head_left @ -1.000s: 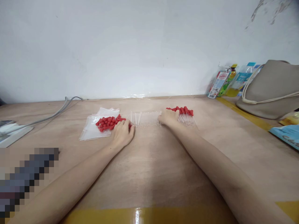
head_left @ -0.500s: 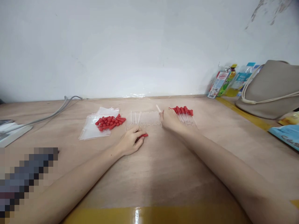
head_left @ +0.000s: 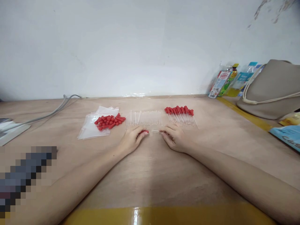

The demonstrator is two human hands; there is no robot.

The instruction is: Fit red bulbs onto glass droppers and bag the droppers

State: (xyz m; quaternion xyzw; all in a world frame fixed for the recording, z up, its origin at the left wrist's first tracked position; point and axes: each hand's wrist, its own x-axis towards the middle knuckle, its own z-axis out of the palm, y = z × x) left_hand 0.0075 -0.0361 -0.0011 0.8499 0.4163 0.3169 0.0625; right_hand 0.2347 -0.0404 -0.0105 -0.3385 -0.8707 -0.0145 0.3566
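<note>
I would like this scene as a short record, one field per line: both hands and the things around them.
Left hand: holds a red bulb
Right hand: holds a clear tube
Contact: held bulb and held tube apart, ends facing
Left side: pile of red bulbs, partly on plastic bags
Middle: row of bare tubes
Right side: tubes with bulbs fitted
Far right: drink bottles, drawstring bag
</note>
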